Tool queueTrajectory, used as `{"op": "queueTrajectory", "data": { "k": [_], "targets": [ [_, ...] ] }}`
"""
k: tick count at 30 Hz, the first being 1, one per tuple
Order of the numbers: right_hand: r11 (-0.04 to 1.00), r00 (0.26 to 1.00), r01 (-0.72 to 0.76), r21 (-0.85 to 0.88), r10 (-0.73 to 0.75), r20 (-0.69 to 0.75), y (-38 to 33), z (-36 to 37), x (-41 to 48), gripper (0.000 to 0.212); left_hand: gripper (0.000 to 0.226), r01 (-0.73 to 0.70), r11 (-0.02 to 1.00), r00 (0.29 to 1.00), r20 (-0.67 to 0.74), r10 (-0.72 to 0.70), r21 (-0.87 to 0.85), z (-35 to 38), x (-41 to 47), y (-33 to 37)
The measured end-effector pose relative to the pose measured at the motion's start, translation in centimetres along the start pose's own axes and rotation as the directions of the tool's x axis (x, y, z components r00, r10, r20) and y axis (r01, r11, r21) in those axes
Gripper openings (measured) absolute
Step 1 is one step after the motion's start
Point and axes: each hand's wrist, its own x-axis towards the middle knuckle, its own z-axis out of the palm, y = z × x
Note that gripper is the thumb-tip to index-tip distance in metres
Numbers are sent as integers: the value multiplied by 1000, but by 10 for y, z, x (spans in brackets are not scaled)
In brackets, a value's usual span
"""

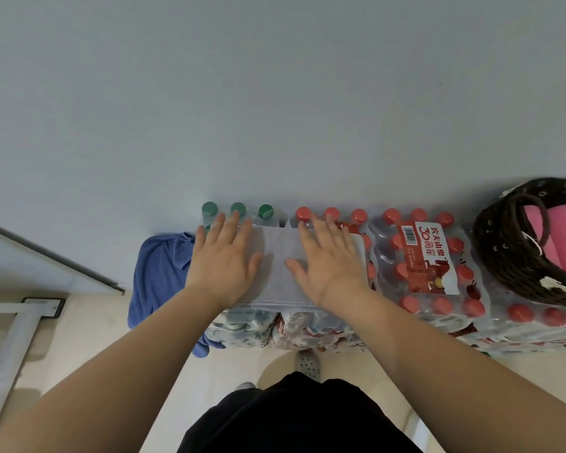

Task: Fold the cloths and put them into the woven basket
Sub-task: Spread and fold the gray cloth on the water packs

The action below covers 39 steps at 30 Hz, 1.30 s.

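A folded grey cloth [276, 256] lies flat on top of shrink-wrapped packs of water bottles. My left hand [224, 256] rests palm down on its left part, fingers spread. My right hand [327, 261] presses palm down on its right part, fingers spread too. A crumpled blue cloth [159, 276] hangs over the left end of the packs, beside my left hand. At the far right a dark woven basket [507, 256] stands on the packs, with a pink cloth [559, 230] inside it.
Bottle packs with green caps [237, 209] and red caps [415, 253] line a grey wall. A metal frame [10, 338] stands on the tiled floor at the left. My feet are below, close to the packs.
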Motion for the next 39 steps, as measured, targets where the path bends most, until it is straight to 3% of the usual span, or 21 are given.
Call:
{"op": "queueTrajectory", "data": {
  "k": [5, 17, 20, 23, 25, 27, 34, 39],
  "targets": [
    [994, 994, 26, -103, -15, 109, 14, 33, 10, 86, 84, 19, 998, 986, 162, -28, 55, 32, 1, -5],
    [994, 994, -33, -106, 44, 99, 47, 33, -1, 101, 86, 6, 1000, 990, 144, -2, -28, 37, 0, -13],
    [988, 995, -69, -138, 79, 67, 37, 25, -3, 97, 75, 11, 984, 1000, -13, -13, -179, 31, -4, -18],
    [989, 998, -42, -139, 47, 37, 8, 12, -4, 94, 63, 182, 929, 937, -229, -263, -323, 27, -10, -25],
    [992, 999, 2, -126, 5, 51, -15, 10, 0, 93, 59, 352, 850, 881, -169, -443, -392, 27, -11, -28],
    [991, 998, 15, -131, -8, 58, -30, 17, 8, 95, 52, 445, 818, 862, -72, -501, -364, 28, -11, -32],
    [976, 992, -64, -209, 85, 94, -36, 41, 18, 99, 42, 544, 744, 837, 178, -518, -389, 19, 7, -45],
    [970, 989, -71, -233, 99, 109, -38, 41, 19, 99, 31, 475, 735, 876, 183, -446, -484, 4, 5, -37]
  ]
}}
